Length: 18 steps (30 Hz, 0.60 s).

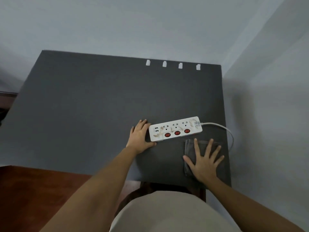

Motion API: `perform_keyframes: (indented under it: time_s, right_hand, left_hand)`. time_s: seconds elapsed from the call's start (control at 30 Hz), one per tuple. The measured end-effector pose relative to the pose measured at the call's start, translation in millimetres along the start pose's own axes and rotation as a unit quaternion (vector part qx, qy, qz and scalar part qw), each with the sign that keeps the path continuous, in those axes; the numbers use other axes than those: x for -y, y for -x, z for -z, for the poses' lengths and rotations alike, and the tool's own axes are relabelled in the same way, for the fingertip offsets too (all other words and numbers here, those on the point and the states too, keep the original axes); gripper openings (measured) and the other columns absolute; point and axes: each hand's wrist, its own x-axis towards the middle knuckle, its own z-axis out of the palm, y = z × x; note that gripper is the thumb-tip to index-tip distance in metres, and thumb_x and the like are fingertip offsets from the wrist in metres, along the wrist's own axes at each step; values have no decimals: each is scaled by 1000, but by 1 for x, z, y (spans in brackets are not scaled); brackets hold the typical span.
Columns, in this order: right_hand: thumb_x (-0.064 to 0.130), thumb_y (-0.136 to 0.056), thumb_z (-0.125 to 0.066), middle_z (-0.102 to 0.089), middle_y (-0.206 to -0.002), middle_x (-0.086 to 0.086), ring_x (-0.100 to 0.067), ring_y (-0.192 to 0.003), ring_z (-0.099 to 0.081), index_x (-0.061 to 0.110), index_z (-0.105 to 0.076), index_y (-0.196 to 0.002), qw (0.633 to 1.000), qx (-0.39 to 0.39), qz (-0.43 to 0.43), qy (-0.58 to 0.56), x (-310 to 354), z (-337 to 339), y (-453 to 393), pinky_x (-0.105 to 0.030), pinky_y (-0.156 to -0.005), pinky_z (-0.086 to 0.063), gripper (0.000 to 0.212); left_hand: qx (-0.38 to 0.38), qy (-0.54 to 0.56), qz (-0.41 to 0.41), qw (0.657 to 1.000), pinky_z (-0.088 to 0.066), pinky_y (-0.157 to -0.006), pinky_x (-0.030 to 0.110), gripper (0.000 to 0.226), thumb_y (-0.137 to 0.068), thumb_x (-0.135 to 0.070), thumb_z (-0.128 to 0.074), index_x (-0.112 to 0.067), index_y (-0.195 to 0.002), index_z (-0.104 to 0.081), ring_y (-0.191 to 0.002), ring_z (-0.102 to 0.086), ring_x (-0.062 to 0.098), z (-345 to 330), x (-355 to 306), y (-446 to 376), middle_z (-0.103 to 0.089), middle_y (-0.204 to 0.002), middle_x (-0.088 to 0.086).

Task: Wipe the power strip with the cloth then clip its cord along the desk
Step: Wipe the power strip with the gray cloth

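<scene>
A white power strip [175,128] with three red switches and brownish smudges lies on the dark grey desk [93,104], right of centre. Its white cord [224,129] leaves the right end and curves down over the desk's right edge. My left hand [140,137] cups the strip's left end, thumb along its near side. A folded grey cloth [189,148] lies just in front of the strip. My right hand [204,160] rests flat on the cloth with fingers spread. Several white cord clips [172,64] stand in a row along the desk's far edge.
The desk stands in a corner, with a pale wall [150,22] behind it and another close on the right. Reddish-brown floor [33,190] shows at the lower left. My torso in light clothing fills the bottom centre.
</scene>
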Motion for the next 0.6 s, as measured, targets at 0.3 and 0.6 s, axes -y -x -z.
perform_keyframes:
  time_s: [0.3,0.6]
  right_hand:
    - [20,-99,-40,-48,-139,-24,-43,-132,-40,12,-38,-140,948,-135,-28,-287,-6,10,-6,-46,-110,-30,42]
    - [1,-91,-47,-43,-148,-9,-34,-141,-29,23,-39,-140,939,-136,117,-293,102,65,-62,-49,-116,-24,54]
  left_hand:
    - [-1,26,-16,1000,2,-120,55,81,-66,-42,-82,-27,-136,-43,-151,-3,22,-4,10,-6,-21,-160,3]
    - [-7,31,-17,999,3,-119,54,84,-62,-44,-83,-29,-135,-46,-150,-6,22,-1,9,-8,-24,-160,1]
